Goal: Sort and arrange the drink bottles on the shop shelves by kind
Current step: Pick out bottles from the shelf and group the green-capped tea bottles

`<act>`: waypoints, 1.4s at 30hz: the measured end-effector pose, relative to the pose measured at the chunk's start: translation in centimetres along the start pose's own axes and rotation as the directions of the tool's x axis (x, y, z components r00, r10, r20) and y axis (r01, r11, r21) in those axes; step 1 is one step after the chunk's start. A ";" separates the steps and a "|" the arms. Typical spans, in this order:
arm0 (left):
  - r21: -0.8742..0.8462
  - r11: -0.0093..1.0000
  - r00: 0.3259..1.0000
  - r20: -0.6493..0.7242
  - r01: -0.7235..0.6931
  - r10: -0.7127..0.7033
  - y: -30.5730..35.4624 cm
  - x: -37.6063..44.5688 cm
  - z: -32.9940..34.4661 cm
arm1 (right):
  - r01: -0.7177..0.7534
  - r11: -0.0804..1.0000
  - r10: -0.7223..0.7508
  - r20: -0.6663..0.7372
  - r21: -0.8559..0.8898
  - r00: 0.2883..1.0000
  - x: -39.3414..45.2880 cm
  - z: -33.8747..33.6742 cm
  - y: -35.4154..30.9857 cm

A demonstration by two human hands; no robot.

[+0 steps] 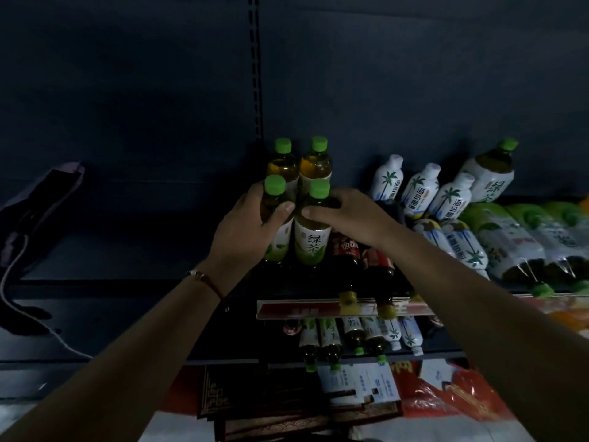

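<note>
Dark shelf (127,282), fingers (285,208) gripping tea bottles (310,237)

tea bottles (312,224): green caps, amber | palm bottles (387,180): white, green tree print | shelf (127,218): dark blue

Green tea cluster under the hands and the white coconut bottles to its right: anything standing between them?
In the head view, no upright bottle stands between the green tea cluster and the white coconut bottles; only the right hand crosses that gap.
</note>
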State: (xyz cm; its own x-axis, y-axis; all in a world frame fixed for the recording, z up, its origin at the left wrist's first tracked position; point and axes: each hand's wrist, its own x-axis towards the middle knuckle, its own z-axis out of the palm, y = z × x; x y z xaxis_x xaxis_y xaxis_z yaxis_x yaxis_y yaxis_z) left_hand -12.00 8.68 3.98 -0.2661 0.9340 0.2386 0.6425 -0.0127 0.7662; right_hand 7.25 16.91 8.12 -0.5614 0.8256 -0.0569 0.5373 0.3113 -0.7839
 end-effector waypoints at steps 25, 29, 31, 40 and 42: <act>0.505 0.798 0.917 0.375 -0.328 0.140 1.4 -6.4 16.4 | 0.057 0.832 -0.136 -0.103 -0.552 0.985 -11.6 2.8 16.4; 0.430 0.840 0.921 0.341 -0.331 0.188 0.6 -6.7 16.2 | 0.160 0.837 -0.259 -0.121 -0.522 0.958 -11.8 1.1 15.6; 0.388 0.867 0.931 0.305 -0.315 0.202 0.4 -7.2 16.1 | 0.134 0.907 -0.206 -0.144 -0.399 0.968 -12.0 -0.4 13.8; 0.113 0.980 0.986 0.069 -0.161 0.154 6.1 -8.8 10.9 | 0.043 0.998 -0.056 -0.372 -0.043 0.926 -6.7 -9.0 7.7; 0.109 0.989 0.995 0.002 -0.096 0.096 7.6 -8.7 9.3 | 0.024 0.998 -0.039 -0.334 -0.050 0.942 -5.0 -10.6 7.0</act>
State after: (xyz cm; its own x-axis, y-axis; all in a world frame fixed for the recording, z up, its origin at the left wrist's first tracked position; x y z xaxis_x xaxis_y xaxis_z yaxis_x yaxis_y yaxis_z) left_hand 1.88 3.80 2.21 -0.2015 0.9292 0.3099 0.7396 -0.0630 0.6700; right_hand 20.47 19.90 9.45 -0.3395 0.9225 0.1835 0.5543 0.3539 -0.7534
